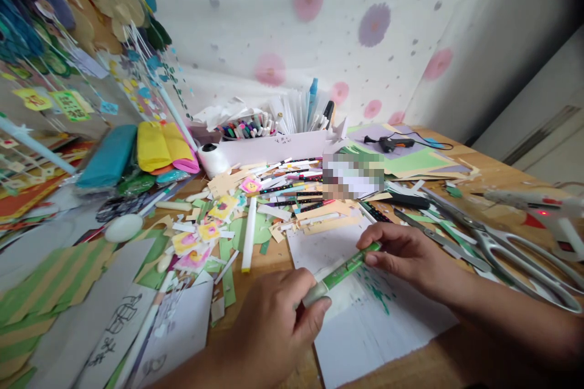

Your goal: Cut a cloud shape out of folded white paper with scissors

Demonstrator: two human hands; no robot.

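Note:
A slim green-and-white stick, shaped like a marker pen (344, 270), is held at a slant between my two hands. My left hand (283, 310) is closed around its white lower end. At the green upper end, the thumb and fingers of my right hand (401, 255) pinch it. Dark marks run along its green part, too small to read. Below lies a white paper sheet (365, 340) with green ink strokes on it. A white marker (249, 234) with a yellow end rests on the table, left of the sheet.
Large scissors (493, 243) and a glue gun (542, 206) lie on the right; another glue gun (395, 144) sits farther back. Paper scraps (228, 225) cover the table's middle. A white box (274, 149) of pens stands behind. Paper mobiles (123, 0) hang at left.

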